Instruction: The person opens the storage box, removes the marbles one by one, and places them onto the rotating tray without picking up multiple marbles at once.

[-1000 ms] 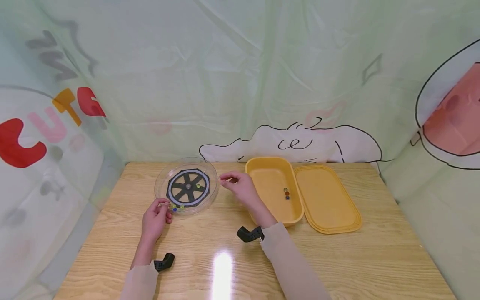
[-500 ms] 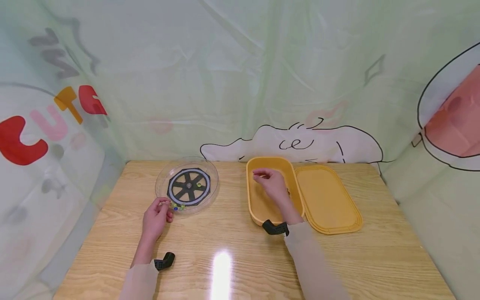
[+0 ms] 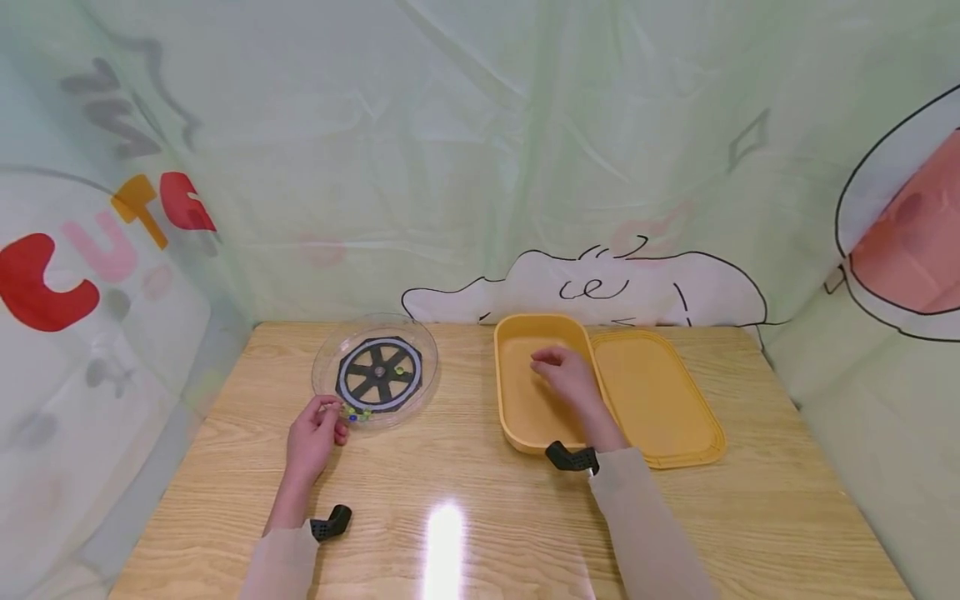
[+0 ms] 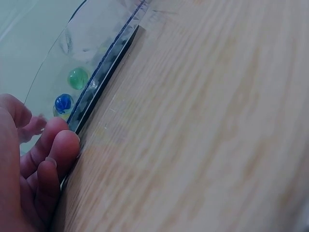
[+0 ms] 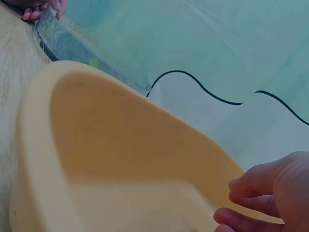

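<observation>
My left hand [image 3: 313, 437] holds the near-left rim of a clear round dish [image 3: 324, 371], with the thumb at the inner side and the fingers outside in the left wrist view. Inside the dish, close to those fingers, lie a blue marble [image 4: 63, 103], a green marble [image 4: 77, 78] and a few more. One yellow-green marble [image 3: 400, 371] sits farther in, over a black spoked wheel pattern [image 3: 380, 392]. My right hand [image 3: 573, 379] hovers over a yellow box [image 3: 517, 417], fingers loosely bent, thumb and fingertips apart, with nothing visible between them. It hides part of the box floor.
A flat yellow lid [image 3: 660, 400] lies on the wooden table [image 3: 420, 500] against the box's right side. Behind the table's far edge hangs a printed curtain [image 3: 450, 167], which also closes off both sides.
My right hand has moved right, from beside the dish to over the yellow box, and now covers the marbles seen there earlier. The left hand stays at the dish rim.
</observation>
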Demonstrator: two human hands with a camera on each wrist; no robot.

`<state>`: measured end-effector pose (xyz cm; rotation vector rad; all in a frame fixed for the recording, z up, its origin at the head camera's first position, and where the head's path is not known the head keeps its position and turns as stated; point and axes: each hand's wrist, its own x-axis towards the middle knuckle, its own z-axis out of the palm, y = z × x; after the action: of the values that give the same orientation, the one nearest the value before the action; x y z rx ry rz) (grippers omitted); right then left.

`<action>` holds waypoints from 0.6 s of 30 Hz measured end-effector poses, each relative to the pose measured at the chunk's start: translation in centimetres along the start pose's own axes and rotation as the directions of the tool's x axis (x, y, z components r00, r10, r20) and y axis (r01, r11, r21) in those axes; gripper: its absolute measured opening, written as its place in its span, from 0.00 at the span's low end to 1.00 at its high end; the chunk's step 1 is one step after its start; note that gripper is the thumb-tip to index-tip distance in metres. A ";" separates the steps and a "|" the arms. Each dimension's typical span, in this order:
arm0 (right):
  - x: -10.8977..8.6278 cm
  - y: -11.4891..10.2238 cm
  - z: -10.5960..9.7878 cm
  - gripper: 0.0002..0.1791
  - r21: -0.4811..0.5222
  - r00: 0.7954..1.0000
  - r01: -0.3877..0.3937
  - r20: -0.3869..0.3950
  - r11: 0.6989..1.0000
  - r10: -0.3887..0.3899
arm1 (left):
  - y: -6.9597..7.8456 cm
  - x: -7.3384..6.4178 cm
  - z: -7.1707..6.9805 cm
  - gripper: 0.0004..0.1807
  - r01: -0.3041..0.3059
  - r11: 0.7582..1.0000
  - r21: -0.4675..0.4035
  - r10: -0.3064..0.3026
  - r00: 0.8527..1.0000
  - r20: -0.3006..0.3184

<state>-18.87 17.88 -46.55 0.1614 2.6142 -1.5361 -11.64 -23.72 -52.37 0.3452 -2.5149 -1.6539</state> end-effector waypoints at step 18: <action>-0.7 0.6 -0.8 0.13 -0.062 0.993 -0.011 0.116 0.998 0.018 | 0.2 -0.2 0.2 0.10 0.002 1.000 0.006 -0.002 1.000 -0.008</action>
<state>-18.12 18.79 -46.57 0.0831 2.5597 -1.4137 -11.54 -23.45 -52.30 0.3538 -2.5150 -1.6427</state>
